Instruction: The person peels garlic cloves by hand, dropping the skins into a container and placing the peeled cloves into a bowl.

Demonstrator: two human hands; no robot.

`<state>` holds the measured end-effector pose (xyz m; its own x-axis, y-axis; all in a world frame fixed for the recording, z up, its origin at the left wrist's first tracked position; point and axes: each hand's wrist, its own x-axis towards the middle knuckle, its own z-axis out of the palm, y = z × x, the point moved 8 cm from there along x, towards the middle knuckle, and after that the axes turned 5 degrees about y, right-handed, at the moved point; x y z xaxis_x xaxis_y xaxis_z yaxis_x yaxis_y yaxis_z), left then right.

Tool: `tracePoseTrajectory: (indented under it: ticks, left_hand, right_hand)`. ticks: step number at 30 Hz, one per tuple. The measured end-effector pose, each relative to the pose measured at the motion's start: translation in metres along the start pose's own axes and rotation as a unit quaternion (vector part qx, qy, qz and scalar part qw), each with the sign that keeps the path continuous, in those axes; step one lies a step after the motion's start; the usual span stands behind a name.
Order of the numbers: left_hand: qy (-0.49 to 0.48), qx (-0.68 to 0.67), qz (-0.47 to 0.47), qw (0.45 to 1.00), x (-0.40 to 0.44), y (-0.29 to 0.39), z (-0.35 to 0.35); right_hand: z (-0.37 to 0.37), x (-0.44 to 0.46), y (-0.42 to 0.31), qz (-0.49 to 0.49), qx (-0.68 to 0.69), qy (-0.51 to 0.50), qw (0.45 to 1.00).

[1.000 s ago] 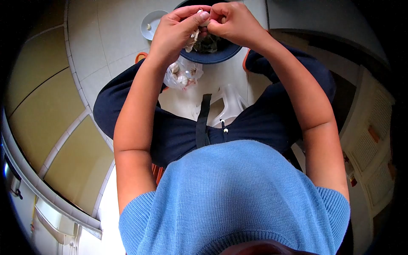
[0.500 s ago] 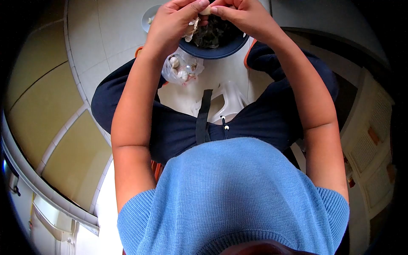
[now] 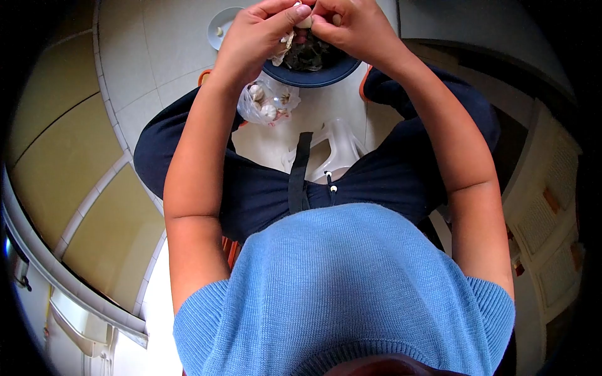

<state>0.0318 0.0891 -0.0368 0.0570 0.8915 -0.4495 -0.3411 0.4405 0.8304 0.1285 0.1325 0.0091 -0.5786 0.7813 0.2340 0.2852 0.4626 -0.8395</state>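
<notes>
A pale garlic clove point(image 3: 305, 22) is between my two hands, above a dark blue basin point(image 3: 316, 79). My left hand point(image 3: 260, 31) is closed round the clove, its thumb along the top, with dry papery garlic skin point(image 3: 282, 50) hanging from the palm side. Thumb and bent fingers of my right hand point(image 3: 354, 26) pinch at the clove's right edge; the fingertips are partly hidden. Dark, crumpled material point(image 3: 307, 57) lies inside the basin. Just below my left wrist sits a clear plastic bag point(image 3: 285, 114) with several whole garlic bulbs point(image 3: 268, 111).
A light plate or shallow bowl point(image 3: 215, 41) holding a small pale clove point(image 3: 219, 31) stands on the tiled floor left of the basin. Between my legs is a white plastic stool point(image 3: 342, 141). Cabinet doors point(image 3: 116, 232) line the left side.
My right hand has turned and shifted slightly, its fingers now more curled against the clove. The left hand stays nearly still, with the garlic skin in its palm.
</notes>
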Motion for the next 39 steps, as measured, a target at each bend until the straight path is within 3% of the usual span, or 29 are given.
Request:
tracePoseTrajectory:
  ticks: [5,9,12,15,20,24,26,33,39]
  left_hand:
    - [0.026,0.05,0.014,0.998,0.004,-0.002,-0.006]
    - [0.024,0.096,0.008,0.995,0.006,-0.005,-0.014]
    - [0.043,0.091,-0.008,0.995,0.007,-0.008,-0.018]
    - [0.079,0.004,0.081,0.994,0.007,0.006,-0.016]
    - [0.058,-0.04,0.049,0.996,0.011,-0.003,-0.027]
    - [0.067,-0.044,0.048,0.996,0.011,-0.003,-0.028]
    - [0.069,-0.053,0.049,0.995,0.01,-0.001,-0.027]
    - [0.07,-0.008,0.071,0.995,0.005,0.001,-0.021]
    - [0.063,-0.001,0.085,0.994,0.004,0.0,-0.016]
  right_hand:
    - [-0.013,0.003,-0.003,-0.02,-0.09,0.063,0.994]
    - [-0.019,0.004,0.0,-0.016,-0.079,0.081,0.993]
    - [-0.021,0.003,0.005,-0.022,-0.091,0.066,0.993]
    - [-0.007,-0.004,0.021,0.01,-0.1,0.007,0.995]
    - [0.001,-0.003,0.031,0.069,-0.1,-0.043,0.992]
    - [-0.004,-0.001,0.021,0.027,-0.048,0.019,0.998]
    - [-0.003,0.0,0.022,0.087,0.047,0.007,0.995]
    - [-0.001,-0.003,0.024,0.061,0.069,0.027,0.995]
    - [0.003,-0.006,0.025,0.135,0.046,-0.023,0.989]
